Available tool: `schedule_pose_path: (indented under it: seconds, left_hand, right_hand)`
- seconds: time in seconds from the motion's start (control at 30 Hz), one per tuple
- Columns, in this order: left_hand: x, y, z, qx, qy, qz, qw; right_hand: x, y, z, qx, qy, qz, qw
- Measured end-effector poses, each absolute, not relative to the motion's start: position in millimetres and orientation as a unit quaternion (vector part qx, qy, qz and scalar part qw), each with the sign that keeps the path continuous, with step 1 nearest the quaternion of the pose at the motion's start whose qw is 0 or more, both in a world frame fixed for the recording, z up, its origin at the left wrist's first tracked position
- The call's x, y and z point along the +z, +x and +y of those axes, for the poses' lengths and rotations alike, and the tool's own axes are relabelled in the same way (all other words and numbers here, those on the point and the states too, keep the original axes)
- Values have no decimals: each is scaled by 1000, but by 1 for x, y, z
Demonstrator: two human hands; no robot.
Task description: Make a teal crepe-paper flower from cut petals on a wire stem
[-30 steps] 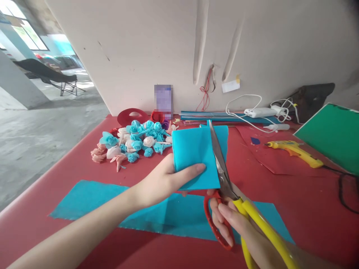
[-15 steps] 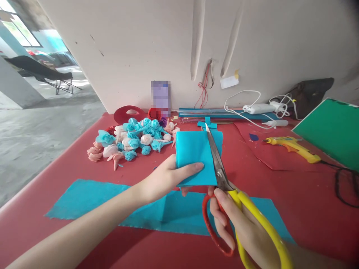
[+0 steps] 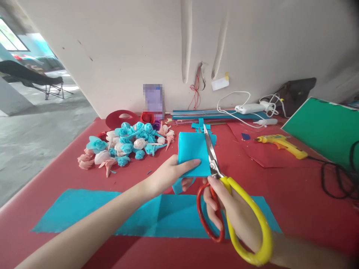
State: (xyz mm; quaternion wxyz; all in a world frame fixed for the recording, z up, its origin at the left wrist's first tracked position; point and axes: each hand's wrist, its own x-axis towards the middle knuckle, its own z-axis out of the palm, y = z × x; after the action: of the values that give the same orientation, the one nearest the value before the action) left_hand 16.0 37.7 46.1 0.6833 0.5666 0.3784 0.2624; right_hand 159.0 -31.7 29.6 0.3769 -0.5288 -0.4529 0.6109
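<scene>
My left hand (image 3: 171,170) grips a folded stack of blue crepe paper (image 3: 192,149), thumb on top and fingers underneath. In my right hand (image 3: 232,213) is a pair of scissors (image 3: 214,164) with one red and one yellow handle loop. One blade lies over the right part of the folded paper, pointing away from me; the other blade is hidden under it. Below both hands a long strip of blue paper (image 3: 134,216) lies flat on the red tabletop (image 3: 157,250). Small blue offcuts (image 3: 201,125) lie just beyond the scissor tips.
A heap of blue, white and pink paper roses (image 3: 131,142) lies to the left. On the right are a yellow glue gun (image 3: 283,145) and a green board (image 3: 316,130). A white power strip (image 3: 249,108) with cables rests along the wall.
The view has shifted, so the surroundings sit further left. The folded paper has tilted a little in my left hand, and a blue flap now shows beneath it. The scissors remain across its right side.
</scene>
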Motion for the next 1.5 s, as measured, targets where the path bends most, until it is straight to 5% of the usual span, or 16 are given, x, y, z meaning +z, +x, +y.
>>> schedule_pose_path:
  seconds: [0.47,0.73,0.97,1.5]
  left_hand:
    - [46,51,76,301,650,364,594]
    - [80,21,53,416,635,407,508]
    - [92,18,43,456,620,408,491]
    - [88,23,39,417,648,412,487]
  right_hand:
    - [33,193,19,582,-488,-378,529]
    - [33,191,-1,633,-405,-501,429]
    - [46,181,-26,489,-519,-594,372]
    - [45,179,-33,436,-555,-606,367]
